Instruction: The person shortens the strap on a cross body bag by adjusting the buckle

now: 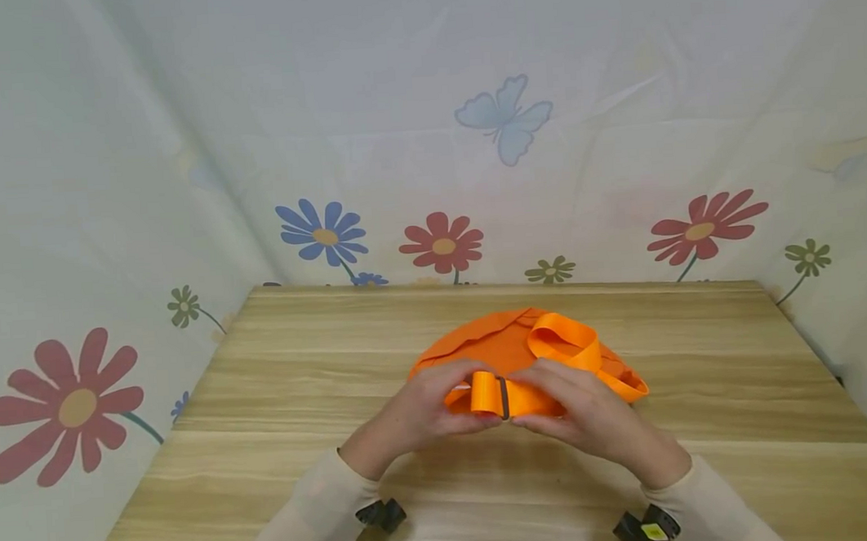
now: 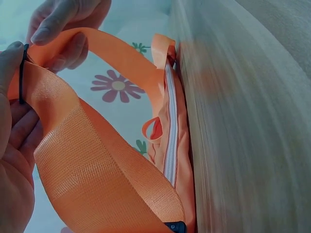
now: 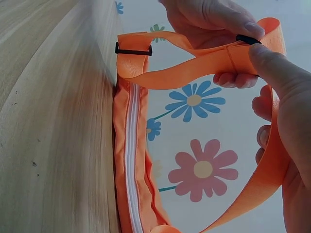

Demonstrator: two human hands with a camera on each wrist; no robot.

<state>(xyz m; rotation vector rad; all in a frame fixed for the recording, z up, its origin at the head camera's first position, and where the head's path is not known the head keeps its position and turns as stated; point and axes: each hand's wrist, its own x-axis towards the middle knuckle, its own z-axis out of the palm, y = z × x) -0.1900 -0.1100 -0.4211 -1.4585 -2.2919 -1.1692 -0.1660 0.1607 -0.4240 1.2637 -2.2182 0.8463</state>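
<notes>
Both left hand and right hand pinch the woven, looped orange strap at its narrow black slider, with a creased fabric bag beyond the fingertips.

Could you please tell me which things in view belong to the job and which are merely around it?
Job in hand:
- orange fabric bag with white zipper
- wide orange webbing strap
- black strap slider
- left hand
- right hand

Merely around:
- pale wood-grain table
- white floral backdrop

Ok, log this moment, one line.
left hand, right hand: hold flat orange webbing strap; thin black slider: between hands; orange zippered fabric bag: on wood-grain table
</notes>
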